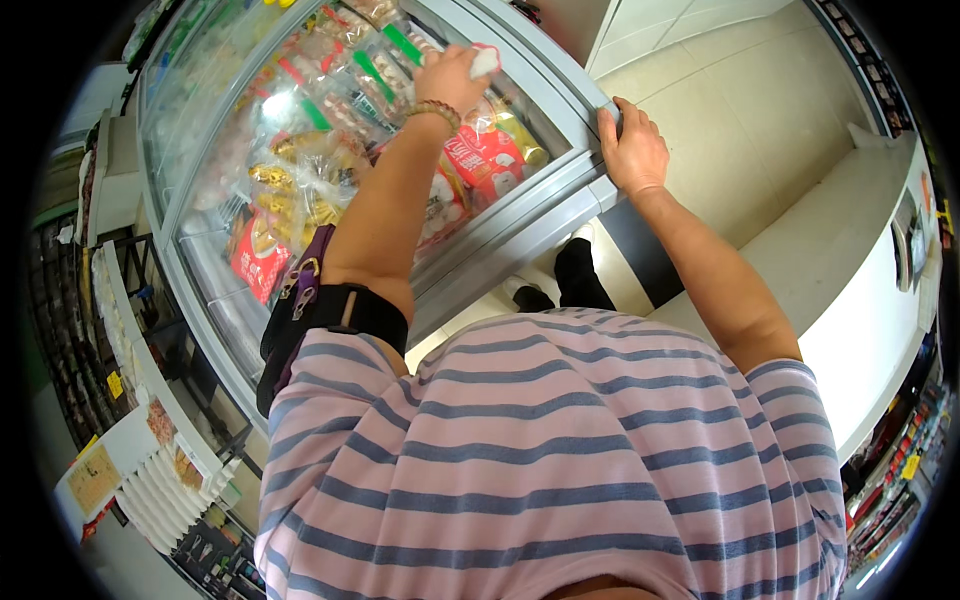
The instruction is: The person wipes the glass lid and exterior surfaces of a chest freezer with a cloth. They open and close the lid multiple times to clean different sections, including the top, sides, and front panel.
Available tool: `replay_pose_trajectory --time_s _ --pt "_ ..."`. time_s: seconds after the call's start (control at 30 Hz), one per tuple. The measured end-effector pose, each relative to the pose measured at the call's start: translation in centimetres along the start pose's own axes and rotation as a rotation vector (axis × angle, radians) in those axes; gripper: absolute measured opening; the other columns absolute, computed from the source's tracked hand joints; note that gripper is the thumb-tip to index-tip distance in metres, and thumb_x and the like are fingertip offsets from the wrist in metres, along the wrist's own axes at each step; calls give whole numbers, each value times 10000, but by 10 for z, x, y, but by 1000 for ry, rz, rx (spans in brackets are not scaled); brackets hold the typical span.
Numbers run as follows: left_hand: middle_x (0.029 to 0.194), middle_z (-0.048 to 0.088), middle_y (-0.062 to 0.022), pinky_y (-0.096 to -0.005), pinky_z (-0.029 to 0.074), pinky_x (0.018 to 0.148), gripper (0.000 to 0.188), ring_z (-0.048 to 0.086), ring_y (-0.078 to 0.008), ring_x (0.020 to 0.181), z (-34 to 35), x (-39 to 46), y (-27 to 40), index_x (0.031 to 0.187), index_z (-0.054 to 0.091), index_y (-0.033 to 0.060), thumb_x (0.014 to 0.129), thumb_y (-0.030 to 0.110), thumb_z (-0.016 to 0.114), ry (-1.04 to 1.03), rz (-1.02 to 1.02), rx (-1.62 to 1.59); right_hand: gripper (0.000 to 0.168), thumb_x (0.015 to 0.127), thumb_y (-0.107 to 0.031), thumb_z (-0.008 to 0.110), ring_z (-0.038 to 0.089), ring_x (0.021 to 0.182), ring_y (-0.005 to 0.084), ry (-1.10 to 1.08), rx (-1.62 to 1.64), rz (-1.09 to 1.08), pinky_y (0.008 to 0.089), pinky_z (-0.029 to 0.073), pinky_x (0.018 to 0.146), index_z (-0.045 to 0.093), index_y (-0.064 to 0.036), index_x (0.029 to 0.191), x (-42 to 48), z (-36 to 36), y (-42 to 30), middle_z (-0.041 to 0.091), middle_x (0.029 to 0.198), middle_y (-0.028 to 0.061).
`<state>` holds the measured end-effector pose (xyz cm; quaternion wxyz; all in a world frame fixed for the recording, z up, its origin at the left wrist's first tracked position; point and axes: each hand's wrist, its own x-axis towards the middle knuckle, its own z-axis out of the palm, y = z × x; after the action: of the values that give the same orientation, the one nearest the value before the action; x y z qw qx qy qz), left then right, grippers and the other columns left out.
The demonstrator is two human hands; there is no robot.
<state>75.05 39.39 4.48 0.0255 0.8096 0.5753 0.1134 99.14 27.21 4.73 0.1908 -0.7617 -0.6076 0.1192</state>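
Observation:
A chest freezer with a sliding glass lid [214, 161] stands before me, its grey frame [480, 262] running along my side. My left hand [452, 79] holds a white cloth with a pink-red edge [485, 60] at the glass; whether the cloth touches it, I cannot tell. Below that hand lie bagged frozen foods, among them a red printed bag [487, 154] and packs with green strips [373, 75]. Yellow pieces in clear plastic [281, 195] lie nearer my left forearm. My right hand [636, 146] rests on the freezer's near right corner, fingers draped over the edge and holding nothing.
A white counter [832, 225] runs along my right. Tiled floor [727, 112] shows beyond the freezer corner, and my feet [581, 236] stand close to its base. Racks and a shelf with white packets [165, 495] are at left. Stocked shelves [892, 480] line the lower right.

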Motion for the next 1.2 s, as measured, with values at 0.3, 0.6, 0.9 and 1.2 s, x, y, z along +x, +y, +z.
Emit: replay_pose_trajectory --time_s 0.3,0.6,0.9,1.2 --pt "1121 555 39 -429 352 874 396 483 -201 1066 -7 -48 61 1082 608 171 705 270 677 -54 283 -44 487 895 -462 406 539 1026 296 3 -7 18 416 416 874 514 -111 1215 1 0 -1 584 1106 133" --pt "1043 601 52 -420 380 793 336 536 -202 994 -11 -16 25 1034 624 189 700 178 661 33 148 15 494 890 -470 416 540 1028 290 2 7 16 410 416 873 521 -106 1208 -1 -3 -6 586 1104 132" --pt "1066 584 28 -410 341 853 315 500 -201 1039 -10 -64 81 1015 630 156 701 175 644 -54 407 -103 493 896 -471 396 541 1029 295 17 -25 13 415 412 877 525 -107 1204 1 1 0 586 1108 130" --pt "1071 588 -18 -407 367 833 332 509 -230 1030 -2 -28 77 1034 614 120 727 246 632 18 181 -79 450 947 -431 297 557 983 312 82 140 -11 423 415 856 549 -126 1162 -1 4 4 617 1042 122"
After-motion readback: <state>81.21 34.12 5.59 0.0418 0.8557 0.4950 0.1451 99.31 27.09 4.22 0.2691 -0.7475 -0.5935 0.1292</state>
